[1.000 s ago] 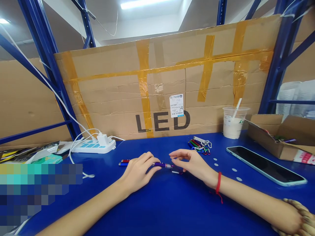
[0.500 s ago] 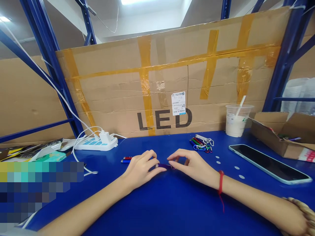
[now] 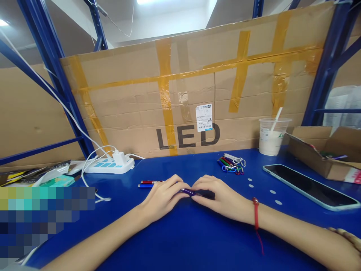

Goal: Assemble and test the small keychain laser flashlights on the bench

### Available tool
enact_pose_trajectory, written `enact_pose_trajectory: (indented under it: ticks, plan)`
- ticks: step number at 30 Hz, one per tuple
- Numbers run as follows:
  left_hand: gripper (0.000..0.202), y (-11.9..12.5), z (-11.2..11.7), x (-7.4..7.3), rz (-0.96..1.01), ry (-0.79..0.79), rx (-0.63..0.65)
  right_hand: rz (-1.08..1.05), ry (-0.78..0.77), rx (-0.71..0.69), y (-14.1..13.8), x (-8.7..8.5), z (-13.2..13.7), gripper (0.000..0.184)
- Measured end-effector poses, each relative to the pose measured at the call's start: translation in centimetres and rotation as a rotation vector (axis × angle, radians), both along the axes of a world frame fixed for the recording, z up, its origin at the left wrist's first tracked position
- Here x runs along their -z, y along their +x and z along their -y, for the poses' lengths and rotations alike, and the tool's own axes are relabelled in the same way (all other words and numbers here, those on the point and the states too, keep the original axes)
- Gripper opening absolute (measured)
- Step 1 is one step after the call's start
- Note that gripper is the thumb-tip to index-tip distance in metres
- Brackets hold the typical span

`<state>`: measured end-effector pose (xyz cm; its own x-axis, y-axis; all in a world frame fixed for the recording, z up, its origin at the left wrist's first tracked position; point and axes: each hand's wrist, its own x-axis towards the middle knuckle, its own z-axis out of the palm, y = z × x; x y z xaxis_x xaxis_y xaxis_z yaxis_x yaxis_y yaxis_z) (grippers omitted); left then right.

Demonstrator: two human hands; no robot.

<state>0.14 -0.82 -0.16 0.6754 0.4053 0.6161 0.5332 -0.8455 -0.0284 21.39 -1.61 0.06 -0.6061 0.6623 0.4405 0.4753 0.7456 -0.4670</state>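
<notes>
Between my two hands, just above the blue table (image 3: 175, 241), lies a slim shiny purple metal tube (image 3: 189, 192), like a small keychain penlight. My left hand (image 3: 165, 197) pinches its left part, and the fingers cover that end. Thumb and fingertips of my right hand (image 3: 218, 194) close around the right part, and a dark end shows inside that hand. Behind my left hand rest a red metal tube (image 3: 149, 182) and a blue metal tube (image 3: 145, 186), side by side and partly covered by the hand.
A pile of coloured tubes with carabiners (image 3: 229, 163) lies at the back. To the right are small pale discs (image 3: 272, 192), a phone (image 3: 310, 186), a drink cup (image 3: 270, 139) and an open cardboard box (image 3: 307, 158). A white power strip (image 3: 109, 165) with cables sits left.
My right hand has moved slightly left and its fingertips have closed on the purple tube. More of the red tube shows behind my left hand. The camera view has shifted a little.
</notes>
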Motion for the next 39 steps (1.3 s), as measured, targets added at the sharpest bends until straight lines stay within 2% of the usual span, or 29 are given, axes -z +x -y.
enact_pose_trajectory:
  ticks: [6,9,13,19,27,35,39]
  plan:
    - [0.018,0.3,0.2,-0.1,0.026,0.041,0.065,-0.057,-0.192,0.005,-0.3,-0.4,0.6,0.027]
    - [0.017,0.3,0.3,0.0,0.019,0.067,0.066,-0.095,-0.237,0.001,-0.3,-0.5,0.7,0.028]
    - [0.018,0.4,0.4,0.0,0.012,0.139,0.043,-0.121,-0.307,-0.073,-0.4,-0.5,0.7,0.029]
    - [0.022,0.6,0.6,-0.3,-0.028,0.267,0.062,-0.123,-0.376,-0.060,-0.7,-0.4,1.1,0.035]
    - [0.028,0.4,0.6,-0.2,-0.062,0.318,0.093,-0.088,-0.428,-0.019,-0.9,-0.6,1.5,0.043]
    - [0.030,0.0,0.1,-0.1,-0.127,0.306,0.048,-0.068,-0.340,0.076,-0.7,-0.3,0.9,0.050]
    - [0.028,-0.2,-0.1,-0.2,-0.121,0.277,0.004,-0.132,-0.347,0.078,-0.6,-0.3,0.9,0.043]
